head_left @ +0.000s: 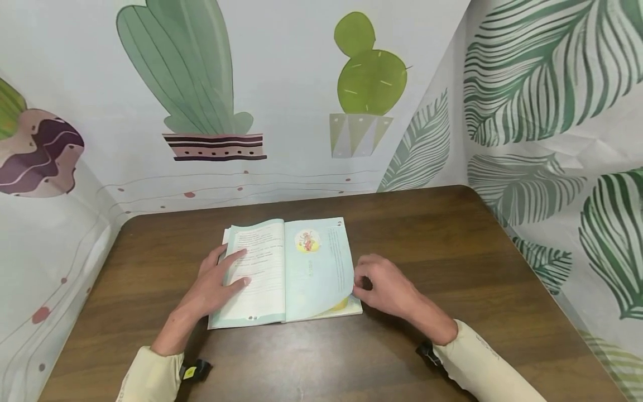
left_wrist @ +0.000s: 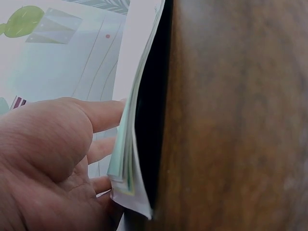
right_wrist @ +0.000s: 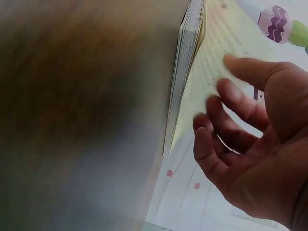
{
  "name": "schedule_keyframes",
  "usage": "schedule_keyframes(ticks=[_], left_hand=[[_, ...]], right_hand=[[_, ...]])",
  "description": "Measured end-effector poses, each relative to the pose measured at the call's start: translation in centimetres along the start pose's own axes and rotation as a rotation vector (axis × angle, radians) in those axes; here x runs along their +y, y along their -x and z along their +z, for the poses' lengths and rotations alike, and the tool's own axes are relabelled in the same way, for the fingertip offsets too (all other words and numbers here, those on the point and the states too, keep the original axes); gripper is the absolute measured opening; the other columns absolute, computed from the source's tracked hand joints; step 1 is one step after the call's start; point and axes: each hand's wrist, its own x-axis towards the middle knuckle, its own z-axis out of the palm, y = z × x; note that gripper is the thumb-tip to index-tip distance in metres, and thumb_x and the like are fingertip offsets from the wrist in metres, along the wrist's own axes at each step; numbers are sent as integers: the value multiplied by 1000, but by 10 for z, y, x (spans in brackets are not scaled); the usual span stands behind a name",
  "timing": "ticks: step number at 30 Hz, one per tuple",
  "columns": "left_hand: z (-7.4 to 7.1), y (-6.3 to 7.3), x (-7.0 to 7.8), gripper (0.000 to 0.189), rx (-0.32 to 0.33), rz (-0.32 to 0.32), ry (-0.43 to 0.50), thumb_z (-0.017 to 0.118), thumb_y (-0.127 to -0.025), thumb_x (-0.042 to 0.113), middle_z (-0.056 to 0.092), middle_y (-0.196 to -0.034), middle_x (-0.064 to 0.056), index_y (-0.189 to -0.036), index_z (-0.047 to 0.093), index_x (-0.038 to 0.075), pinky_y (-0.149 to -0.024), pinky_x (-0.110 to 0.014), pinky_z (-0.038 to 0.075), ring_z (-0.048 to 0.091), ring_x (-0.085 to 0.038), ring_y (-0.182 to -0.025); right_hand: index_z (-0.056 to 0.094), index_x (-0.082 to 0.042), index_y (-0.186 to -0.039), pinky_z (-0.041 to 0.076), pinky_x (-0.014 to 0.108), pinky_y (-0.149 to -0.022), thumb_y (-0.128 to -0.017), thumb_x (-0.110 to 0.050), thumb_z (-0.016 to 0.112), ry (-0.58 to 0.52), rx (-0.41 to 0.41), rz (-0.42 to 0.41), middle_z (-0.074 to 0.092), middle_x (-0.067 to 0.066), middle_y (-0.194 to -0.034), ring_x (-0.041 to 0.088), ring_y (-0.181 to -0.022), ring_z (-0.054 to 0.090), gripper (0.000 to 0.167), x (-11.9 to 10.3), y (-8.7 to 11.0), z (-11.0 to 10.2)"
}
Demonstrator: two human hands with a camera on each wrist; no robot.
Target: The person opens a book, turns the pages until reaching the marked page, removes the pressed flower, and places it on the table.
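An open book [head_left: 315,290] lies on the brown table, its right page pale blue with a small round picture. My left hand [head_left: 213,279] rests on the left page [head_left: 263,265] with its fingers spread. In the left wrist view, that hand [left_wrist: 57,149] is beside the stacked page edges [left_wrist: 127,163]. My right hand [head_left: 384,285] is at the right page's outer edge, with thumb and fingers bent. That page's lower corner is raised, showing yellow beneath. In the right wrist view, a gap shows between thumb and fingertips of the hand [right_wrist: 255,130]; contact with the page is unclear.
The wooden table [head_left: 442,245] extends around the book. A white wall covering [head_left: 296,67] with printed cacti rises behind it, and leaf prints [head_left: 532,190] cover the right side. Dark wrist straps [head_left: 198,369] sit near the cream sleeves [head_left: 153,371].
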Motion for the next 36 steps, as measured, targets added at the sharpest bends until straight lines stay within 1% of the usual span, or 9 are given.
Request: schedule_keyframes(ticks=[3, 7, 9, 12, 18, 21, 26, 30, 36], left_hand=[[1, 0, 0, 71, -2, 1, 0, 74, -100, 30, 13, -172, -25, -163, 44, 17, -112, -77, 30, 16, -52, -153], [1, -1, -2, 72, -4, -6, 3, 74, -100, 31, 13, -172, -25, -163, 43, 17, -111, -78, 30, 15, -52, -153], [1, -1, -3, 73, -6, -12, 5, 74, -100, 31, 12, -172, -25, -163, 43, 18, -111, -78, 31, 15, -52, -153], [1, -1, -3, 73, -9, -18, 5, 74, -100, 33, 12, -172, -24, -164, 42, 19, -111, -78, 31, 14, -51, -153], [1, -1, -3, 72, -4, -7, 9, 75, -99, 31, 13, -172, -25, -163, 43, 18, -111, -77, 32, 15, -51, -153], [2, -1, -2, 71, -1, -3, 13, 74, -100, 32, 14, -172, -25, -163, 44, 18, -111, -77, 31, 15, -51, -153], [-1, -1, 0, 61, -9, -53, 116, 45, -112, 52, 10, -174, -23, -163, 44, 19, -114, -78, 23, 10, -51, -155], [-6, -2, 2, 77, 11, -85, 283, 9, -112, 61, 9, -175, -22, -165, 41, 14, -118, -76, 12, 5, -49, -159], [-13, 0, 1, 87, 148, -106, 473, -4, -106, 68, 23, -173, -22, -171, 23, 17, -125, -66, 8, 15, -42, -162]], right_hand=[[83, -16, -97, 56, 32, -82, -93, -7, 80, -64, -43, -35, 72, -7, -98, 15, -95, 64, 10, -2, -2, 2], [72, -13, -136, 52, 43, -108, -104, -8, 68, -151, -105, -106, 65, 2, -146, 17, -134, 58, 33, -9, -8, 7], [64, -14, -145, 49, 43, -112, -106, -5, 61, -183, -134, -131, 56, 2, -156, 15, -141, 52, 41, -14, -13, 11], [63, -16, -146, 48, 40, -111, -106, -2, 57, -207, -163, -144, 56, -1, -155, 13, -136, 52, 43, -21, -20, 18], [66, -16, -141, 48, 38, -108, -103, -5, 65, -259, -239, -138, 62, -1, -144, 13, -122, 54, 40, -35, -29, 30], [62, -16, -146, 46, 38, -112, -104, -6, 64, -253, -268, -158, 58, 0, -149, 12, -126, 52, 44, -43, -33, 37], [53, -17, -154, 35, 37, -123, -101, -9, 67, -192, -308, -270, 47, 2, -162, 13, -145, 41, 55, -56, -41, 51], [41, -11, -163, 24, 39, -129, -100, -12, 69, -103, -345, -342, 32, 6, -172, 26, -161, 24, 69, -67, -45, 58], [26, -10, -169, 19, 41, -130, -105, -23, 64, 28, -451, -287, 18, 6, -177, 33, -165, 6, 75, -82, -48, 66]])
